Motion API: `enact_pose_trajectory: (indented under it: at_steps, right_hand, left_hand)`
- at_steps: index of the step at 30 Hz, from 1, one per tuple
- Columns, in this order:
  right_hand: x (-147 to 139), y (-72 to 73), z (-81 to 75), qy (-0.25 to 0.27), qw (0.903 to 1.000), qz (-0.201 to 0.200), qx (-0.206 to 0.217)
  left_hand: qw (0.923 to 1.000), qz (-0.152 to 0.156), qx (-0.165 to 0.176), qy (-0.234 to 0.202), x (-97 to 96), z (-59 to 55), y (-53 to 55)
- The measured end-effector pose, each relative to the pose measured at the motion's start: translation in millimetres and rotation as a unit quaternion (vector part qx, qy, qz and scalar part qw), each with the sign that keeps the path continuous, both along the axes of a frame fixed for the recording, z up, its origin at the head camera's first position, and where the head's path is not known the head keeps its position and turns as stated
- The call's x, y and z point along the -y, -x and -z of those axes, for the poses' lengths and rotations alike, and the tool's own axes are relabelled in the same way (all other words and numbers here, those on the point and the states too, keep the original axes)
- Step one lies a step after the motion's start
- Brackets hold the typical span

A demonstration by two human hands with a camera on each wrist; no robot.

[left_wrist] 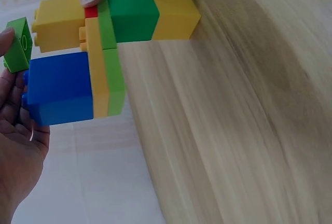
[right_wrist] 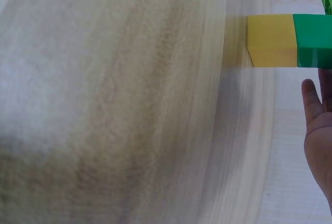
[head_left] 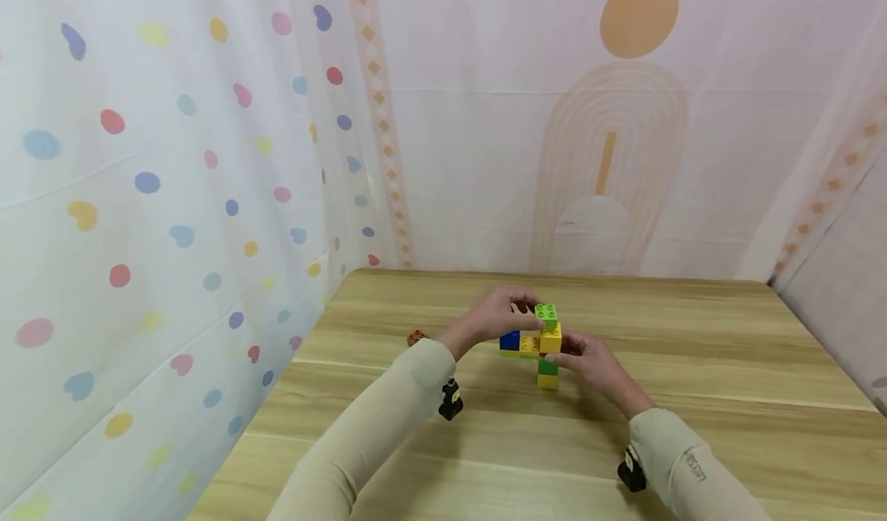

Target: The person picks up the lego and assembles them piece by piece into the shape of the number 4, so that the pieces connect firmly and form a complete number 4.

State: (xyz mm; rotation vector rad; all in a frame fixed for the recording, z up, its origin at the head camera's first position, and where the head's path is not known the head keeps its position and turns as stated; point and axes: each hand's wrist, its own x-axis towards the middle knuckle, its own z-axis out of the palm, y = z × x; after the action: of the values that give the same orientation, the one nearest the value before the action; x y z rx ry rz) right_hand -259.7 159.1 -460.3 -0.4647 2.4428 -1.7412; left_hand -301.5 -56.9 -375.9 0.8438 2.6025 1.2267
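A stack of toy building bricks stands upright on the wooden table. It has a yellow brick at the bottom and a green brick above that. A blue brick sits on a flat side arm made of yellow-orange and light green pieces. My left hand pinches a thin light green brick, which is just apart from the studs of the upper yellow brick. My right hand grips the stack, its thumb near the thin red piece. In the right wrist view, part of this hand is cut off.
A reddish-brown brick lies on the wooden table, partly behind the left sleeve. Black devices are worn at the left wrist and right wrist. A dotted curtain hangs at the left, with another patterned curtain behind the table.
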Motion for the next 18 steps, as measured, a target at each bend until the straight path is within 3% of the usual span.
enact_pose_trajectory:
  at_steps: [7, 18]
  right_hand:
    - [0.8, -1.6, 2.0, -0.003, 1.0, -0.005, -0.002]
    - [-0.1, -1.3, -3.0, -0.019, 0.9998, 0.006, 0.006]
  left_hand:
    - [0.9998, 0.014, -0.005, 0.012, -1.4, 5.8, -2.9]
    - [0.9993, 0.03, -0.014, 0.019, -5.8, 4.1, -2.0]
